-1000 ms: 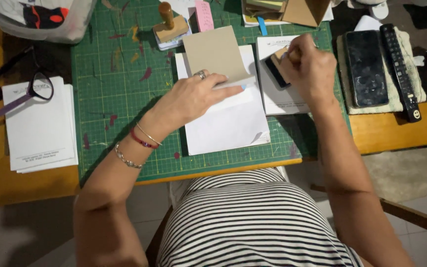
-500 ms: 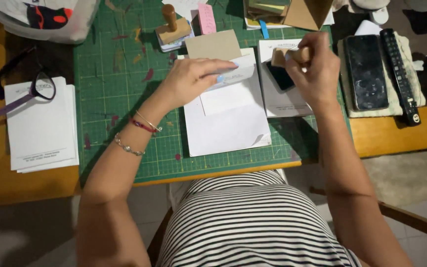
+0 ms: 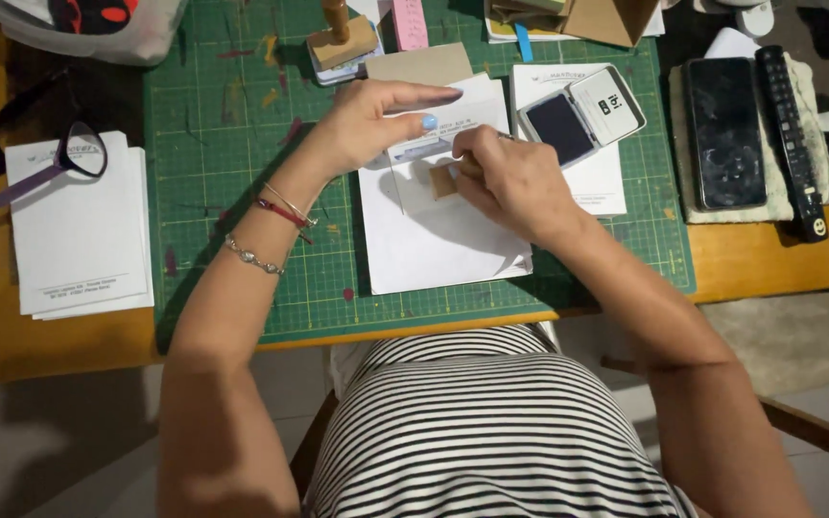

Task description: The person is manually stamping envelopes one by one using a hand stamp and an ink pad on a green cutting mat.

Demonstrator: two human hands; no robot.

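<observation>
Lowered from the ink pad [image 3: 582,117], right-hand fingers [image 3: 477,153] press wooden stamp [image 3: 445,179] onto envelope [image 3: 434,230].

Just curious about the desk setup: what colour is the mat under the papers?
Green, with a pale grid and paint smudges; the cutting mat shows clearly in the head view.

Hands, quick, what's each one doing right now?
Left hand: open, flat on the white envelope.
Right hand: closed on a wooden stamp.

A small wooden stamp [image 3: 445,178] sits pressed flat on a white envelope [image 3: 434,230] with 1 flap open. The envelope lies on the green cutting mat, lengthwise away from the person, slightly tilted.
</observation>
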